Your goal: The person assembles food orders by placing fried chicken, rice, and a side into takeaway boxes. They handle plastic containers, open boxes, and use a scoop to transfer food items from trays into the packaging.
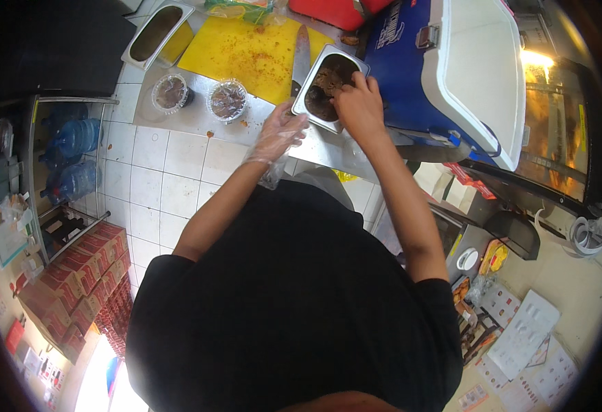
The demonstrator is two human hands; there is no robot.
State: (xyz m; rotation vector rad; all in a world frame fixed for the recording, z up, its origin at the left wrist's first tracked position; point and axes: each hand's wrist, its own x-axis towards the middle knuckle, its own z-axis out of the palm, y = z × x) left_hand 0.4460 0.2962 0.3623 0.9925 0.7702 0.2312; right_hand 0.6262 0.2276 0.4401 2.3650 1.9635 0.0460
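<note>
A rectangular steel food pan [302, 104] holding dark brown food [328, 81] stands on the counter in front of me. My left hand [282, 132], in a clear plastic glove, closes on the pan's near-left corner. At the pan's right side, my right hand [360, 103] has its fingers bent down inside over the food; the fingertips are hidden. Just left of the pan lies a knife [302, 55], its blade pointing away and its handle close to my left hand. Two clear plastic cups [227, 100] [170, 93] with brown contents stand further left.
A yellow cutting board [246, 51] with brown crumbs lies behind the cups. Another steel pan [155, 34] stands at the far left. A blue and white cooler box [411, 75] borders the right side. Water jugs [80, 139] and stacked cartons [74, 281] are at left.
</note>
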